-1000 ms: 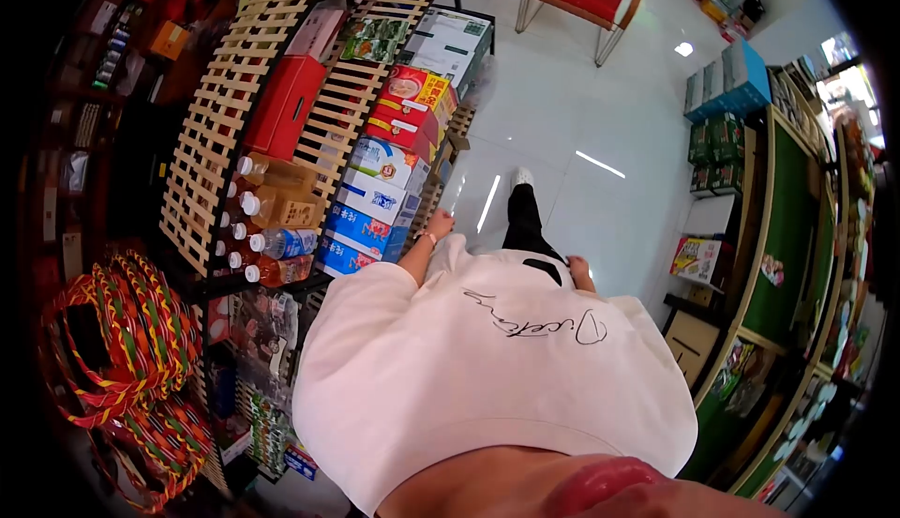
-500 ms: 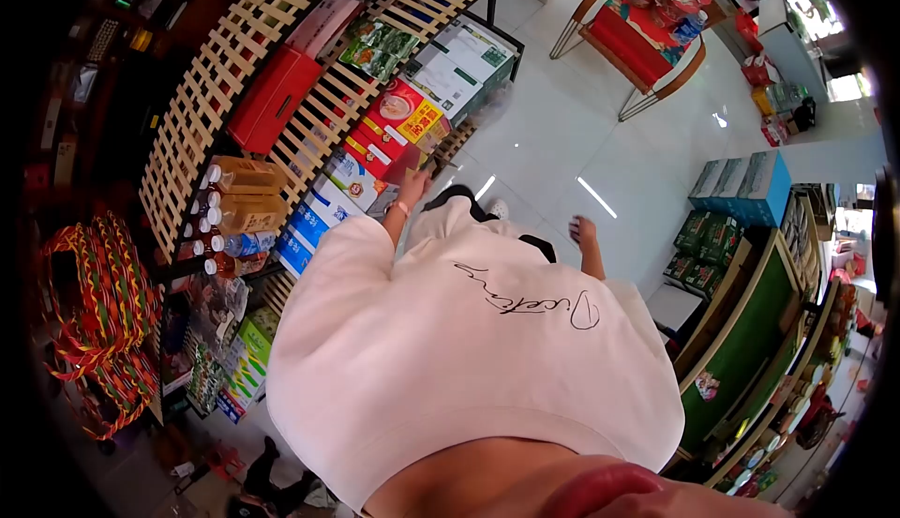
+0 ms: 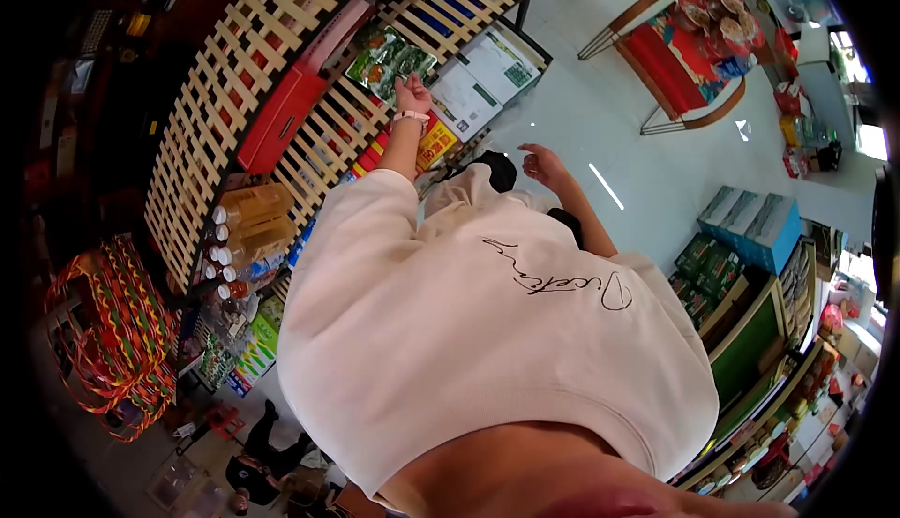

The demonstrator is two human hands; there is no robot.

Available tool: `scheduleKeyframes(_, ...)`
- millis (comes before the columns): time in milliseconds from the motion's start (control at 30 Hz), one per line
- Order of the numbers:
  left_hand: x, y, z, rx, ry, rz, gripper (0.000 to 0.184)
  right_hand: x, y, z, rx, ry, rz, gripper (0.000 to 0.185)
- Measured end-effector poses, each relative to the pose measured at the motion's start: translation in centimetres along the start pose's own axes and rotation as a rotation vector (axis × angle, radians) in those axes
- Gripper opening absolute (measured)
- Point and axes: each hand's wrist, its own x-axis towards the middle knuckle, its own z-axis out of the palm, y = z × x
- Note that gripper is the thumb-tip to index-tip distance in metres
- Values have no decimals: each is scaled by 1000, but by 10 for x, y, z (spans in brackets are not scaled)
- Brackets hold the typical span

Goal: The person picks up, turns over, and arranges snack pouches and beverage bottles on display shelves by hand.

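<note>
My left hand (image 3: 412,96), with a pale band on its wrist, is at the near edge of a green printed packet (image 3: 389,59) lying on the slatted wooden shelf. Its fingers are bent in against the packet's edge, partly covering it. Beneath that arm, a red and yellow box (image 3: 436,141) sits on the lower level, beside white cartons (image 3: 478,82). Over the floor in front of my body, my right hand (image 3: 542,165) hangs with its fingers apart and nothing in them.
Bottles (image 3: 253,223) stand at the rack's near end. A red chair (image 3: 661,63) holding wrapped tubs is ahead on the right. Blue boxes (image 3: 755,227) and green cartons (image 3: 708,270) are stacked at right. Coiled patterned bands (image 3: 117,321) hang at left. Another person (image 3: 267,457) is at the lower left.
My left hand has moved from beside the lower boxes up to the green packet. My right hand has risen forward and inward. The view has shifted slightly.
</note>
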Motion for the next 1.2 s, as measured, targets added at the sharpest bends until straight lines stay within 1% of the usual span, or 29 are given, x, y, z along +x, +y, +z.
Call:
scheduleKeyframes(100,19,12,32,-105,80,-25,42,22,-44,16,-137,-89,-10,19)
scheduleKeyframes(167,37,17,35,-195,150,-26,38,37,-71,26,-209,-130,-34,19)
scheduleKeyframes(267,64,21,34,-133,211,-44,39,66,-106,45,-198,-85,-161,20)
scheduleKeyframes(300,66,20,33,-91,219,-42,33,78,-113,48,-188,-86,-174,20)
scheduleKeyframes(400,37,-1,32,-31,203,-13,25,98,-129,71,-245,-124,-94,22)
scheduleKeyframes(467,19,-19,30,0,182,-71,26,118,-135,88,-398,-148,18,28)
scheduleKeyframes(533,12,-38,11,15,86,-105,22,138,-142,103,-514,-233,87,35)
scheduleKeyframes(633,-26,-56,18,134,78,-173,18,166,-144,119,-580,-285,103,44)
scheduleKeyframes(733,-37,-73,7,307,113,-151,17,179,-151,129,-735,-375,143,47)
scheduleKeyframes(767,-43,-78,5,322,85,-104,18,181,-153,130,-838,-395,138,49)
scheduleKeyframes(867,-57,-92,5,358,117,41,23,179,-170,125,-1078,-526,139,47)
scheduleKeyframes(900,-61,-98,6,358,106,80,22,178,-176,123,-1103,-589,184,46)
scheduleKeyframes(933,-68,-106,10,360,133,79,21,172,-183,124,-1128,-618,214,46)
scheduleKeyframes(1000,-81,-117,26,372,186,73,20,178,-192,121,-1275,-706,317,45)
scheduleKeyframes(1100,-87,-139,40,253,88,90,15,170,-202,119,-962,-824,565,37)
scheduleKeyframes(1133,-88,-147,44,207,62,109,14,168,-204,120,-1002,-846,551,35)
scheduleKeyframes(1167,-94,-153,54,240,138,131,12,165,-206,120,-1046,-869,540,33)
scheduleKeyframes(1200,-101,-159,61,220,147,156,12,162,-209,121,-1093,-894,527,32)
